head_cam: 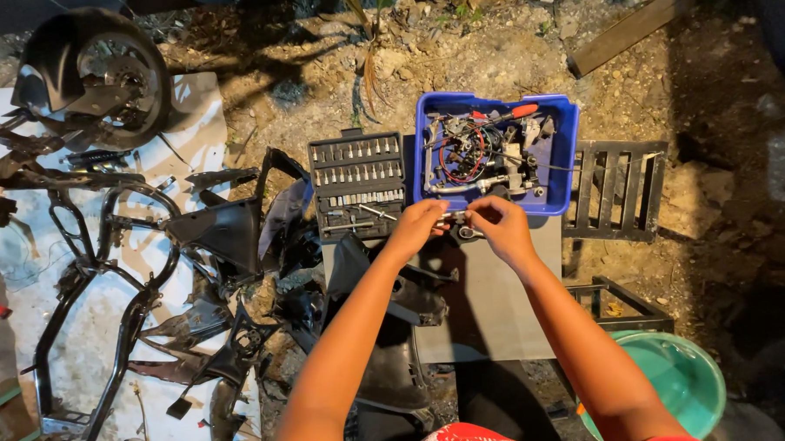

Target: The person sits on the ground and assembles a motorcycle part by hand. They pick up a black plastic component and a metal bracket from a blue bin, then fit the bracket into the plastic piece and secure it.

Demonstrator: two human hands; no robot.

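Bare forearms reach forward over a grey counter. Both hands, left and right, pinch a small metal part between curled fingers, just before a blue plastic tray of tools.

Outdoor makeshift repair yard on bare dirt, at night. Motorcycle frame and wheel at 9–10 o'clock on a white sheet; socket set and blue parts tray at 12 o'clock.
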